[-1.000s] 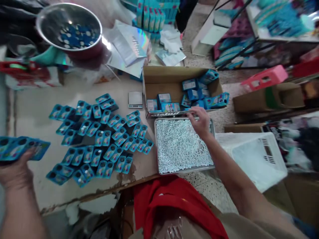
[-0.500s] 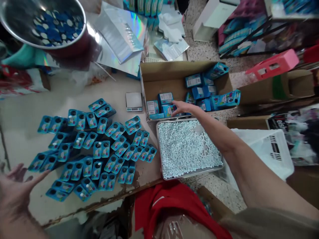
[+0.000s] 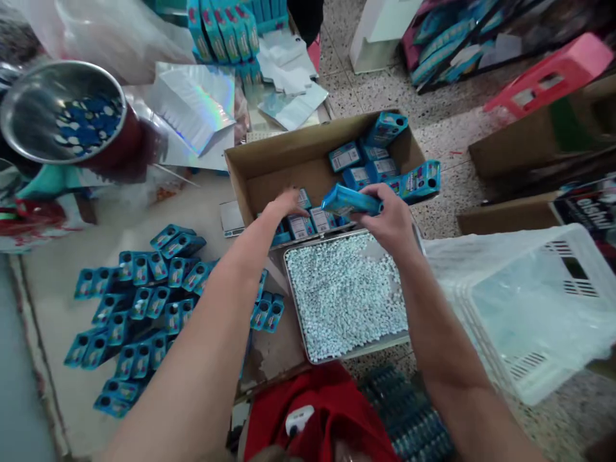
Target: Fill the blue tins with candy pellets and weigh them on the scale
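Note:
My right hand (image 3: 391,219) is closed around a small blue box (image 3: 351,200), held tilted above the near wall of an open cardboard carton (image 3: 298,146). Inside the carton, my left hand (image 3: 290,203) reaches over more blue boxes (image 3: 321,219), thumb and fingers apart and slightly blurred; contact with a box is unclear. Other blue boxes (image 3: 345,156) lie in the carton's far right part. Just below the carton sits a metal tray (image 3: 308,357) spread with small pale blue pellets (image 3: 344,298). Rows of upright blue containers with round top holes (image 3: 142,301) stand on the table, partly hidden by my left forearm.
A metal bowl (image 3: 122,102) of blue and white pieces stands at the far left. Silvery pouches (image 3: 192,102) and stacked blue packs (image 3: 224,29) lie behind. A small scale (image 3: 231,219) is by the carton, a white crate (image 3: 524,308) at right.
My left hand has moved from the table's left side into the carton. The right hand has lifted a blue box out of it. The view has shifted.

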